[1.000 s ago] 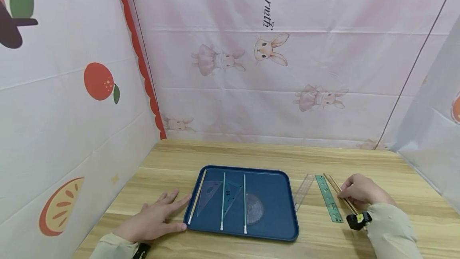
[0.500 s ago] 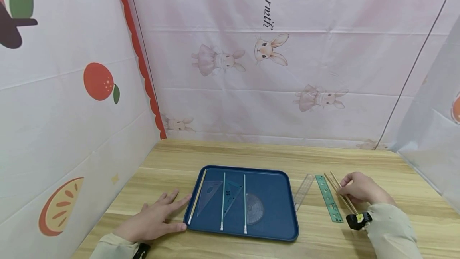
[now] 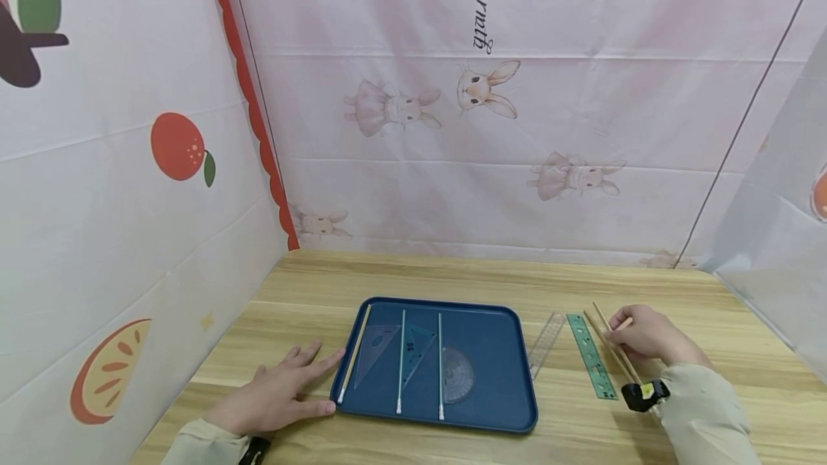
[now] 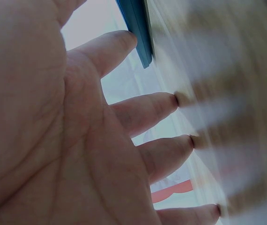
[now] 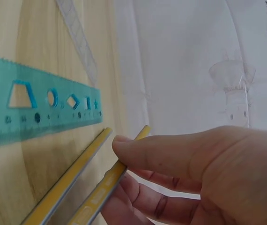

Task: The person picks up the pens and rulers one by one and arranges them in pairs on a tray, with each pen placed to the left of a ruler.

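Note:
My right hand (image 3: 652, 336) pinches a yellow pencil (image 5: 103, 190) between thumb and fingers, its far end tipped up. Beside it a second yellow pencil (image 5: 70, 180) lies on the table, apart from the fingers. Just left of both is a green stencil ruler (image 3: 591, 357) with cut-out shapes. My left hand (image 3: 278, 390) is spread flat at the left edge of the blue tray (image 3: 494, 343), index finger and thumb touching the rim; in the left wrist view the other fingertips rest on the table.
In the tray lie a yellow pencil (image 3: 354, 356), two green pencils (image 3: 400, 361), a clear set square (image 3: 376, 354), a green set square (image 3: 420, 350) and a round clear protractor (image 3: 457, 375). A clear ruler (image 3: 547, 343) touches or leans by the tray's right side. Printed cloths enclose the table.
The pinched pencil has lifted slightly and its far end has moved away from the other pencil. My right hand has risen a little; the left hand and tray have stayed still.

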`<state>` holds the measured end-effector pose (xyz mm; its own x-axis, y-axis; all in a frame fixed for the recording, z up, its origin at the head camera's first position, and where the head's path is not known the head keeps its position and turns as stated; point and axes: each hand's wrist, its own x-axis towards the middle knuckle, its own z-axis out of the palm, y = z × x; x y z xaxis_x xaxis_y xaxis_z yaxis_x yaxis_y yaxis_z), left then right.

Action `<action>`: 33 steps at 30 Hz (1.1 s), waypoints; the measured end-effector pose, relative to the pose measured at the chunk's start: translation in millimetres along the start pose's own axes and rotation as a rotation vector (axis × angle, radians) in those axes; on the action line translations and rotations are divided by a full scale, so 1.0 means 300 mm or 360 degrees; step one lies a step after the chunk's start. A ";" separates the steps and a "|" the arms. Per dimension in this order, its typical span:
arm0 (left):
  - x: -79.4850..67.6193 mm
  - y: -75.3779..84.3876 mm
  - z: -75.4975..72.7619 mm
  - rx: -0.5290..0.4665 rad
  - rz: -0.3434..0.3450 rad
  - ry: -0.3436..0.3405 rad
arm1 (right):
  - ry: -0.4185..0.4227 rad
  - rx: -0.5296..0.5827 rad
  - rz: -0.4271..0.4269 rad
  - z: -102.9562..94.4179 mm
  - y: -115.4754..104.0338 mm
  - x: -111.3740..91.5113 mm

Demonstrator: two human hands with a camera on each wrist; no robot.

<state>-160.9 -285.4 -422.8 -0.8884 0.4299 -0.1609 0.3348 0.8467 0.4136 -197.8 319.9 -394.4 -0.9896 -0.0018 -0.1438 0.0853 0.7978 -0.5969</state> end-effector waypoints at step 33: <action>0.004 -0.011 0.006 0.0003 0.0023 0.0004 | 0.0047 0.0214 -0.0117 0.019 -0.107 0.003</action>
<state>-162.5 -287.2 -425.9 -0.8842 0.4415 -0.1528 0.3482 0.8409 0.4144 -200.7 290.8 -379.9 -0.9965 -0.0378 -0.0740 0.0255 0.7083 -0.7054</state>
